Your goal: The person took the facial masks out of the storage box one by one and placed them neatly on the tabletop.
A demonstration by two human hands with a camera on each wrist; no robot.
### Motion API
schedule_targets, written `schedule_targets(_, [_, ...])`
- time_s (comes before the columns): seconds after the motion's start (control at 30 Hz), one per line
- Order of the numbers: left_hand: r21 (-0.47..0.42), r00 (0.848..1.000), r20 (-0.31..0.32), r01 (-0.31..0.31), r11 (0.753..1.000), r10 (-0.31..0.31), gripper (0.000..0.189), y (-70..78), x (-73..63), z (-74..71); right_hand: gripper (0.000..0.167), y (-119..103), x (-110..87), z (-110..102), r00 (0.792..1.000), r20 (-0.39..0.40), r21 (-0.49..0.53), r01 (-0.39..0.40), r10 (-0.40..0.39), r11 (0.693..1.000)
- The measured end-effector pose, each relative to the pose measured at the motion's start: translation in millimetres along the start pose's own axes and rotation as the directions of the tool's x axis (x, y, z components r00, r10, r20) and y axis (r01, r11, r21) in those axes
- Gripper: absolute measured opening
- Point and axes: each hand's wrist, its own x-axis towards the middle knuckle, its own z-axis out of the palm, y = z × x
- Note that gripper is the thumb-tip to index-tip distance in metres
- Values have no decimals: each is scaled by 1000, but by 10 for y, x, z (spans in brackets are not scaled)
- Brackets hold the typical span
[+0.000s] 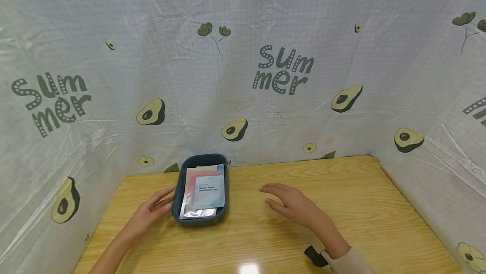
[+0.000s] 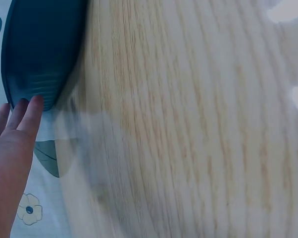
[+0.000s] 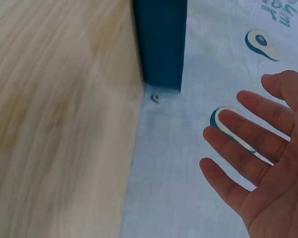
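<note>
Head view: we see the left hand [image 1: 152, 209] released, just beside a dark-blue rounded-rectangular bin [image 1: 199, 221] holding flat pink and pale-blue packets [image 1: 209, 198]. Right hand [image 1: 292, 203]: released, well apart.

Head view: high, facing forward-down; wrist views: nearer, facing tabletop [image 2: 178, 129], sharing bin [image 2: 45, 44].

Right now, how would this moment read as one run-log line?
left hand: at bin's left side, contact unclear | right hand: holding nothing, apart from bin | bin: on table, packets inside
</note>
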Motion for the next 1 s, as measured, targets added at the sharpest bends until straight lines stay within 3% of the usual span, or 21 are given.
schedule_targets(0.17, [-5, 1000, 2, 25, 1000, -25, 58, 1, 22, -6, 45, -75, 159, 42, 999, 14, 46, 36, -36, 998])
schedule_targets(0.37, [49, 998, 16, 63, 997, -63, 60, -30, 79, -2, 47, -163, 382, 64, 995, 61, 100, 73, -79, 992])
schedule_targets(0.6, [97, 989, 79, 115, 989, -123, 65, -111, 107, -23, 46, -248, 727, 60, 981, 128, 195, 121, -147, 973])
schedule_targets(1.0, [-11, 979, 195, 59, 998, -56, 75, -201, 239, -132, 61, -306, 1265, 54, 962, 159, 247, 181, -223, 952])
